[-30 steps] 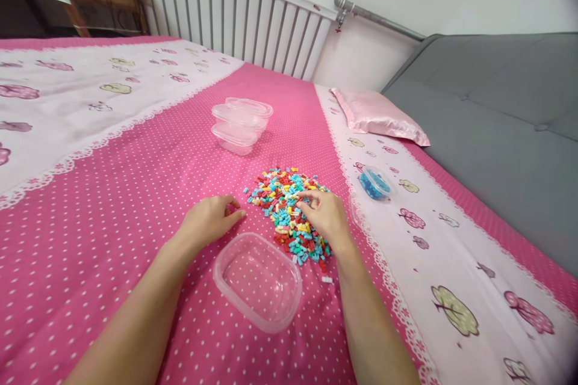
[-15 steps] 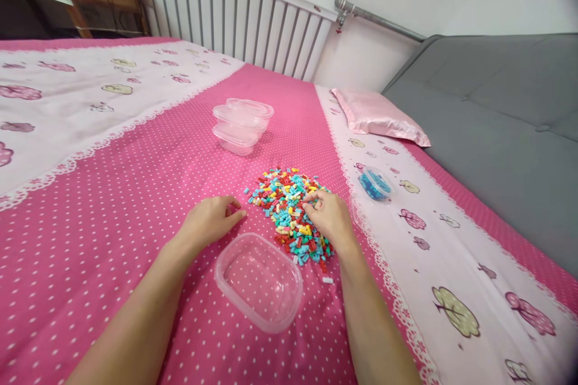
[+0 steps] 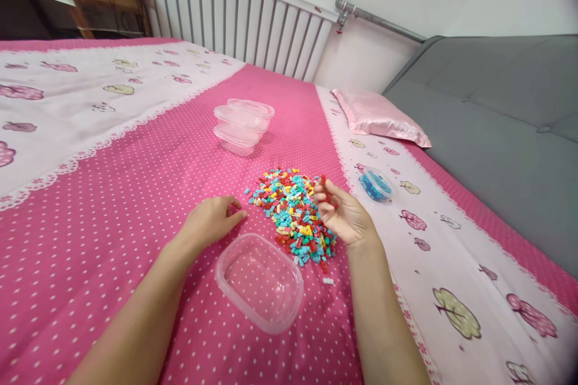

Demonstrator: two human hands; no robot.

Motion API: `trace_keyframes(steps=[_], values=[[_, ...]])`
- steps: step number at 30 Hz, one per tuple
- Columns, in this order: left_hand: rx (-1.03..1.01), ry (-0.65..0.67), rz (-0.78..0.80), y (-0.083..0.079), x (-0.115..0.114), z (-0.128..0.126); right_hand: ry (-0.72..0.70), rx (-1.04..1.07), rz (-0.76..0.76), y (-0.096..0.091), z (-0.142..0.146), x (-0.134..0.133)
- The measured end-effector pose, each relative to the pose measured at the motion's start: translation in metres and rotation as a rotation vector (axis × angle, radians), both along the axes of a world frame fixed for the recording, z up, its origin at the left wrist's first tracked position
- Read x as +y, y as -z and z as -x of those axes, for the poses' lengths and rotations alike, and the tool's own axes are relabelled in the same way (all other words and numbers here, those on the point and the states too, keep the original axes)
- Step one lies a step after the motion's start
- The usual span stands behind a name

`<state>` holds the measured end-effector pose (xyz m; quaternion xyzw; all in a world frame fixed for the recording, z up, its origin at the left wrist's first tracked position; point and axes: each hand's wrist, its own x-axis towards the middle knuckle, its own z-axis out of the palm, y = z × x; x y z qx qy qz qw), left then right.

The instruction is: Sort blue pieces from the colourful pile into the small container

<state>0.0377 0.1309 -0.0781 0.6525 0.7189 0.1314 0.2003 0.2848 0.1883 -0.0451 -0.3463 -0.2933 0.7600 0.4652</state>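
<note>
Looking down from the head view: right hand [image 3: 345, 216] is raised palm-up just right of the pile of coloured pieces [image 3: 291, 210], fingers curled round what look like a few red pieces [image 3: 323, 182]. Left hand [image 3: 210, 222] rests on the bedspread [image 3: 112, 192], loosely curled, nothing visible in it. Clear tub [image 3: 259, 283] sits between the forearms, touching the pile's near edge.

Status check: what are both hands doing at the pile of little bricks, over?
Right hand palm-up, pinching red bricks. Left hand resting on bedspread. Clear tub beside pile, unobstructed.
</note>
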Motion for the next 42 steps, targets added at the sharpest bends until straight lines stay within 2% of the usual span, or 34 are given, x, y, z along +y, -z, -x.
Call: trace_keyframes(steps=[6, 12, 16, 21, 23, 26, 30, 35, 39, 42], values=[[0.017, 0.003, 0.017, -0.001, 0.0, -0.001, 0.024, 0.166, 0.073, -0.003, -0.005, 0.002], [0.014, 0.009, 0.0, 0.0, 0.0, 0.0, 0.044, 0.131, 0.082, -0.004, -0.005, 0.002], [0.022, 0.005, 0.009, -0.001, 0.0, 0.0, 0.039, -0.139, -0.084, 0.005, -0.002, 0.002], [0.014, 0.006, 0.015, -0.002, 0.0, -0.001, 0.132, -0.892, -0.475, 0.024, 0.002, 0.001], [0.013, 0.006, 0.008, -0.001, 0.0, 0.0, 0.082, -1.151, -0.603, 0.028, 0.004, 0.001], [0.013, 0.006, -0.004, 0.001, 0.0, 0.001, -0.025, -1.398, -0.683, 0.028, 0.005, 0.0], [0.005, 0.006, -0.012, 0.002, 0.0, 0.001, -0.082, -1.548, -0.729, 0.023, 0.008, -0.003], [-0.002, -0.005, -0.003, 0.001, 0.001, -0.001, -0.081, -1.648, -0.727, 0.022, 0.011, -0.006], [0.004, 0.002, -0.002, 0.0, 0.0, -0.001, -0.06, -1.648, -0.747, 0.026, 0.011, -0.005], [0.01, 0.004, 0.0, 0.001, 0.0, 0.0, -0.019, -1.557, -0.749, 0.029, 0.01, -0.002]])
